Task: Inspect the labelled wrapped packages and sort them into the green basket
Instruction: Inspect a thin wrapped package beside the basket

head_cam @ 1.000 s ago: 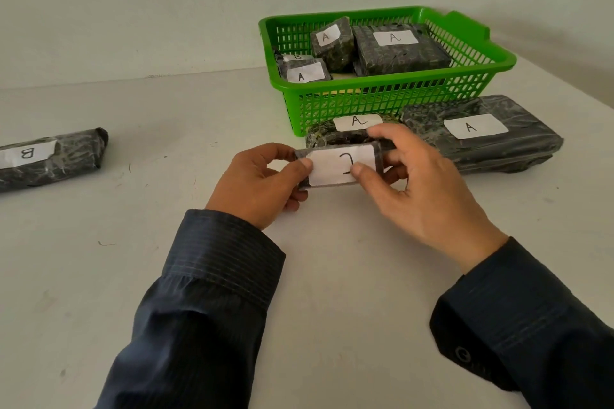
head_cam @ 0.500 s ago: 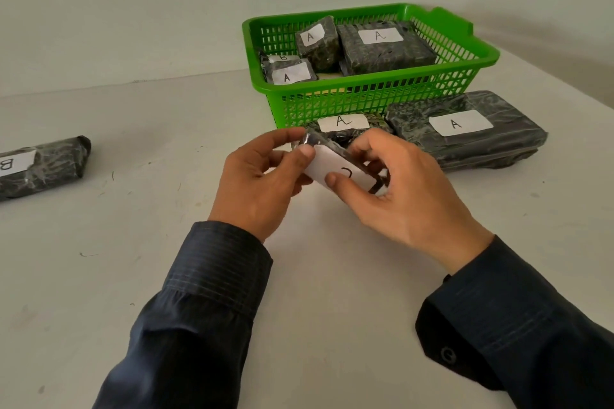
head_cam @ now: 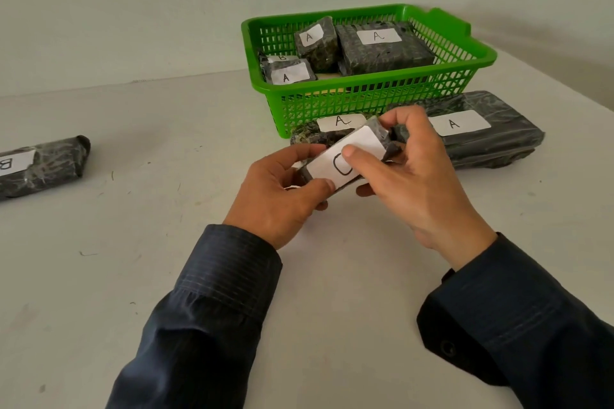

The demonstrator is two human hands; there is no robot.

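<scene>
Far on the left of the table (head_cam: 133, 276) lay a long package (head_cam: 50, 164) with a B on its sticker, well apart from everything else. Next along was the left hand (head_cam: 279, 192). Its thumb and fingers pinched the near end of a small package (head_cam: 368, 143), which was held up off the table and tilted. The right hand (head_cam: 422, 176) gripped the far end, with its thumb pressed on the white sticker. The letter looked round, maybe a C, but the thumb hid part of it, so I could not be sure. From my screen, I thought the job right then was to read that letter. To do it well, I would slide the right thumb off the sticker, hold the package by its edges only, and turn the sticker flat to the camera before picking where it goes. Behind the hands stood the green basket (head_cam: 365, 103). Inside I counted four packages: a little A package (head_cam: 289, 75) at the front left, a hidden B package (head_cam: 282, 58) peeking out just behind it, a leaning A package (head_cam: 315, 40) in the middle, and a big flat A package (head_cam: 382, 46) on the right. Just in front of the basket lay a low A package (head_cam: 339, 123), and to the right of it a wide A package (head_cam: 481, 133) sat on the table.
</scene>
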